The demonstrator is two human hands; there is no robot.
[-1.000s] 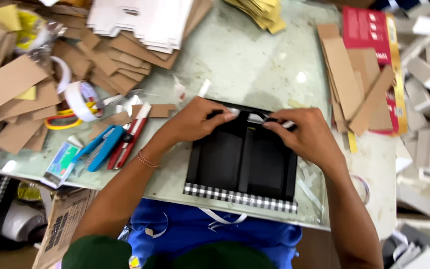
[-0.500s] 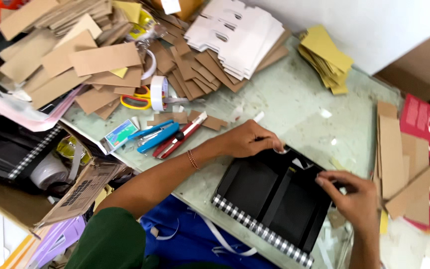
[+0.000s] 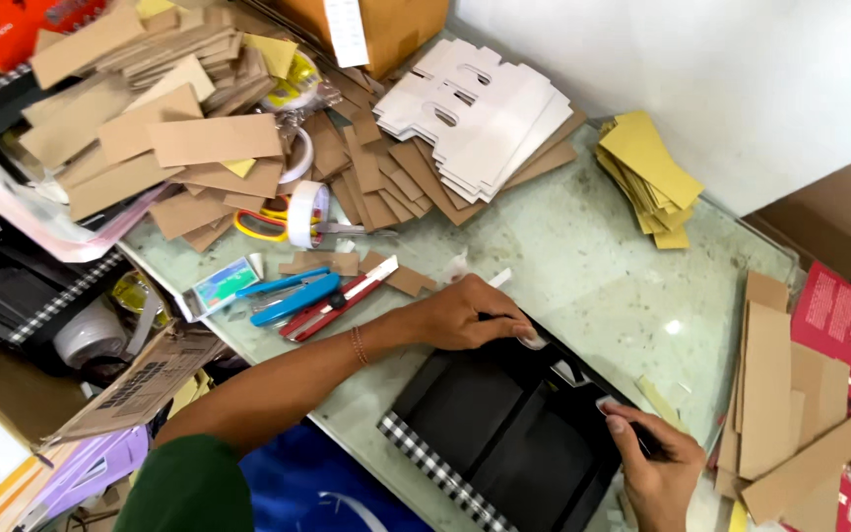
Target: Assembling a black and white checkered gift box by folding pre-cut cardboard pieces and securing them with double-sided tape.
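A flat black cardboard piece (image 3: 504, 433) with a black-and-white checked border lies on the glass-topped table (image 3: 593, 266). My left hand (image 3: 470, 315) presses down on its far left corner, fingertips flat on the card. My right hand (image 3: 657, 468) holds down the right edge, with the thumb on a strip of white tape (image 3: 583, 379) that runs along the far edge between both hands. Neither hand lifts the piece.
Left of my left hand lie a blue cutter (image 3: 293, 300), a red cutter (image 3: 337, 300), scissors and a tape roll (image 3: 305, 213). Brown card strips (image 3: 179, 148), white die-cut cards (image 3: 475, 108), yellow cards (image 3: 647, 177) and more brown strips (image 3: 775, 394) ring the table.
The view has swung left and tilted, so the black piece sits lower right. My hands have moved apart along its far edge, the right hand sliding to the right corner.
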